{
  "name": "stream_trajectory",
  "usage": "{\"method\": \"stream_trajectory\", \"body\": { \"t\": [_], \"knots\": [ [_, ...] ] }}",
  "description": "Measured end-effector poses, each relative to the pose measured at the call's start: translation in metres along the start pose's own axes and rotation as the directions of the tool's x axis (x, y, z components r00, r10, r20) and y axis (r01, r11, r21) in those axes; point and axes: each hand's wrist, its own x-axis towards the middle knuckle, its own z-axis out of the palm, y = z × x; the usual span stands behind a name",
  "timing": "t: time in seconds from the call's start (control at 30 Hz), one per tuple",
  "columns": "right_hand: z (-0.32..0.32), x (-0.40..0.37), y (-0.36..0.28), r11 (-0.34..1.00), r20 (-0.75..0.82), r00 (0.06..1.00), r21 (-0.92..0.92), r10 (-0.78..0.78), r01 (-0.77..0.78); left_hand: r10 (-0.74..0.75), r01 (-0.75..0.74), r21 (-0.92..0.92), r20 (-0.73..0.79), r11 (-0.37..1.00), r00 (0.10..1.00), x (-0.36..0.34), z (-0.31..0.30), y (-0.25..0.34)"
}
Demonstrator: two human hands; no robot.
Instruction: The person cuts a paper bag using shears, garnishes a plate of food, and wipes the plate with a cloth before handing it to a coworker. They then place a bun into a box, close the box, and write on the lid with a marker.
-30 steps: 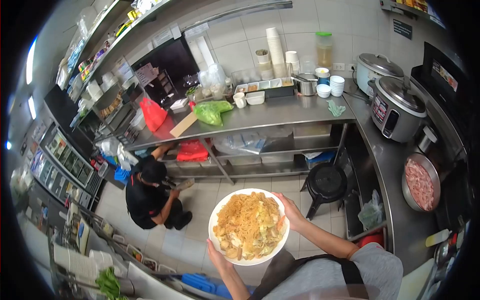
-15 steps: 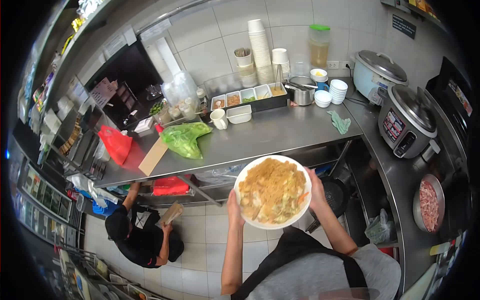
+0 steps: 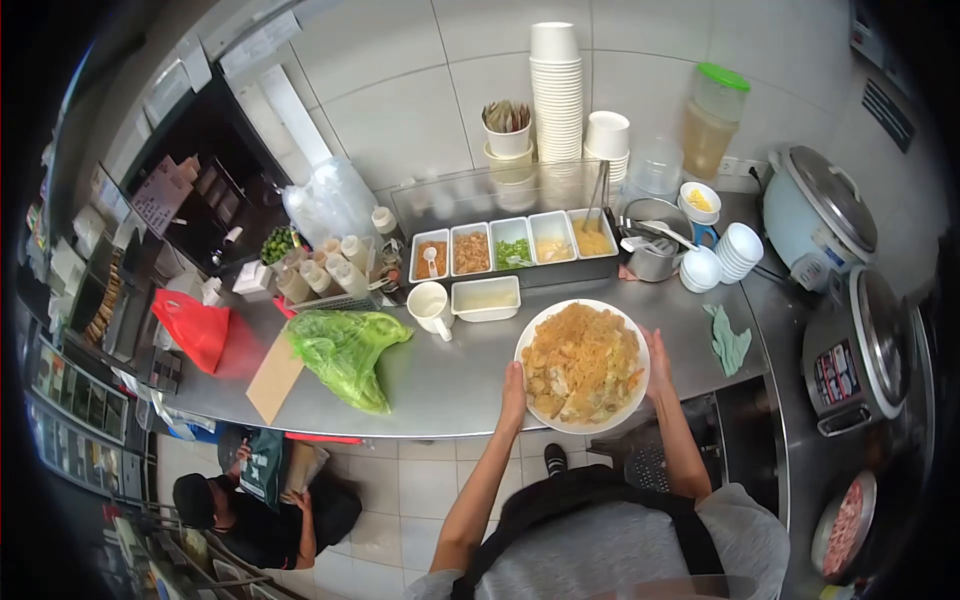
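Note:
A white plate (image 3: 531, 402) heaped with cooked noodles (image 3: 585, 360) and pale vegetables is held level between both hands, over the front edge of the steel counter (image 3: 470, 370). My left hand (image 3: 513, 397) grips its left rim, thumb on top. My right hand (image 3: 658, 362) supports the right rim, fingers partly hidden beneath. Beyond the plate stand a white rectangular tub (image 3: 486, 300) and a white mug (image 3: 430, 308). Behind them is a black holder with white trays of toppings, among them chopped green onion (image 3: 513, 252).
Lettuce in a clear bag (image 3: 350, 350), cardboard (image 3: 274, 383) and a red bag (image 3: 192, 328) lie left. At right are a green cloth (image 3: 727, 338), bowls (image 3: 738, 250), rice cookers (image 3: 850, 350) and a bowl of raw meat (image 3: 845, 525). A person (image 3: 260, 510) crouches at lower left, holding packages.
I have come closer to the counter, and the plate is now over its front edge. The crouching person has drawn an arm back from the shelf and now holds a dark green package.

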Motion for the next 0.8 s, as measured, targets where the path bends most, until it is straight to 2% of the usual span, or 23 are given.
{"method": "stream_trajectory", "body": {
  "t": [0.07, 0.13, 0.17, 0.2, 0.23, 0.27, 0.3, 0.33, 0.37, 0.4, 0.47, 0.5, 0.57, 0.67, 0.7, 0.8],
  "knots": [
    [-0.012, 0.023, 0.008, 0.999, -0.025, 1.000, -0.034, 0.014, -0.015, -0.053, 0.051, 0.078, 0.016, 0.996, 0.998, 0.019, -0.006, 0.000],
    [-0.014, 0.037, 0.012, 0.996, -0.093, 0.995, -0.074, 0.039, -0.046, -0.010, -0.041, 0.305, 0.165, 0.952, 0.986, 0.023, -0.018, 0.021],
    [0.008, 0.008, -0.020, 0.935, -0.154, 0.988, -0.347, 0.026, -0.079, -0.047, -0.061, 0.430, 0.237, 0.901, 0.970, -0.010, -0.017, 0.081],
    [0.008, 0.021, -0.033, 0.785, -0.156, 0.987, -0.616, -0.042, -0.064, -0.038, -0.168, 0.510, 0.370, 0.844, 0.928, 0.006, -0.029, 0.093],
    [0.011, 0.031, -0.046, 0.562, -0.138, 0.985, -0.825, -0.102, -0.057, -0.045, -0.283, 0.568, 0.494, 0.773, 0.868, 0.021, -0.045, 0.106],
    [0.026, 0.040, -0.059, 0.481, -0.054, 0.971, -0.874, -0.233, 0.067, -0.075, -0.301, 0.639, 0.492, 0.708, 0.868, 0.043, -0.057, 0.125],
    [0.051, 0.050, -0.069, 0.383, 0.043, 0.934, -0.904, -0.356, 0.188, -0.101, -0.323, 0.706, 0.487, 0.631, 0.867, 0.068, -0.066, 0.143],
    [0.077, 0.064, -0.075, 0.328, 0.150, 0.904, -0.898, -0.400, 0.294, 0.152, -0.395, 0.622, 0.407, 0.676, 0.901, 0.094, -0.067, 0.153],
    [0.104, 0.077, -0.078, 0.268, 0.256, 0.861, -0.877, -0.439, 0.398, 0.349, -0.536, 0.634, 0.406, 0.558, 0.844, 0.127, -0.064, 0.172],
    [0.145, 0.067, -0.091, 0.176, 0.309, 0.876, -0.903, -0.369, 0.392, 0.324, -0.506, 0.693, 0.389, 0.514, 0.862, 0.133, -0.052, 0.220],
    [0.191, 0.102, -0.085, -0.060, 0.482, 0.822, -0.871, -0.304, 0.488, 0.382, -0.518, 0.816, 0.407, 0.257, 0.830, 0.203, -0.047, 0.229],
    [0.201, 0.126, -0.069, -0.153, 0.547, 0.796, -0.837, -0.261, 0.525, 0.286, -0.501, 0.851, 0.446, 0.158, 0.848, 0.233, -0.047, 0.223],
    [0.210, 0.176, -0.032, -0.349, 0.546, 0.825, -0.809, -0.145, 0.473, 0.074, -0.479, 0.876, 0.482, -0.057, 0.873, 0.278, -0.048, 0.200],
    [0.226, 0.210, 0.003, -0.466, 0.350, 0.933, -0.841, -0.080, 0.275, 0.136, -0.417, 0.858, 0.471, -0.300, 0.871, 0.284, -0.039, 0.173],
    [0.230, 0.214, 0.010, -0.482, 0.297, 0.952, -0.846, -0.071, 0.228, -0.002, -0.400, 0.869, 0.417, -0.290, 0.909, 0.289, -0.035, 0.175],
    [0.236, 0.221, 0.022, -0.468, 0.214, 0.973, -0.871, -0.090, 0.148, -0.092, -0.437, 0.860, 0.429, -0.262, 0.899, 0.276, -0.032, 0.191]
  ]
}}
